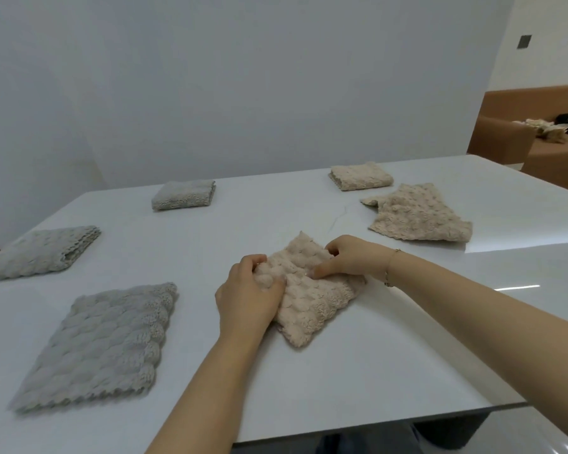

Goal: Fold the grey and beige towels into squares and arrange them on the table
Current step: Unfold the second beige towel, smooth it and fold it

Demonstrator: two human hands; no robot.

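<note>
We are partway through folding the beige towel (304, 290) in front of us, near the middle of the white table (358, 371), and it lies as a bunched, skewed diamond rather than a square. Our left hand (246, 298) sits on its left edge with the fingers curled over a raised fold of the pile and the thumb (273, 288) pressed into it, so it grips that side. Our right hand (351, 258) rests on the upper right part, fingers curled down over the far edge and the thumb (325, 271) stretched flat toward the centre; whether those fingers actually pinch a layer or only press on it we cannot tell. The towel runs under both palms, with its near corner poking out toward us, free of either hand. Next, we judge, the fold has to be brought over and the edges lined up, then flattened, since the thick plush will spring back if let go early. Three grey towels already sit folded on the left: one close to us (102, 342), one at the left edge (43, 252) and one further back (184, 194). A folded beige one (361, 176) sits at the far right, and just beside it another beige towel (417, 214) lies looser, probably waiting for tidying.
</note>
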